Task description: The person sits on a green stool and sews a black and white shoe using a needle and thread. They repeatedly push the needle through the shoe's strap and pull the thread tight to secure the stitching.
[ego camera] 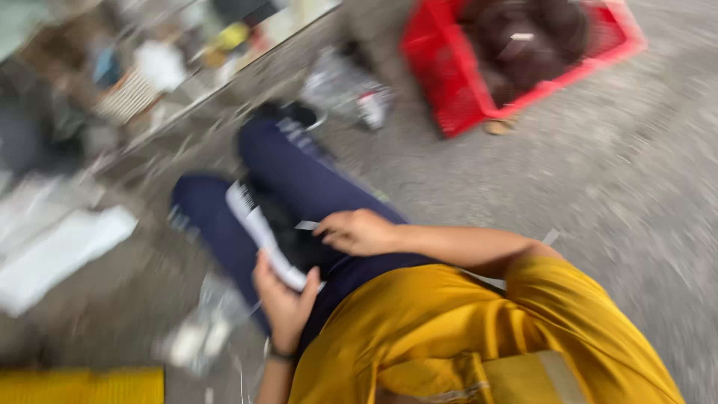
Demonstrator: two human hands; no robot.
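The view is motion-blurred. A black shoe with a white sole [262,224] rests on my lap over dark blue trousers [299,168]. My left hand [283,299] grips the shoe's sole end from below. My right hand [357,232] rests on top of the shoe, pinching a small pale strip [307,225] between its fingertips. I wear a yellow shirt [449,329].
A red plastic crate [449,67] with dark round things stands at the far right on the grey concrete floor [583,164]. A crumpled plastic wrapper [351,90] lies beside it. White sheets [60,247] lie left; a cluttered ledge [149,67] runs along the upper left.
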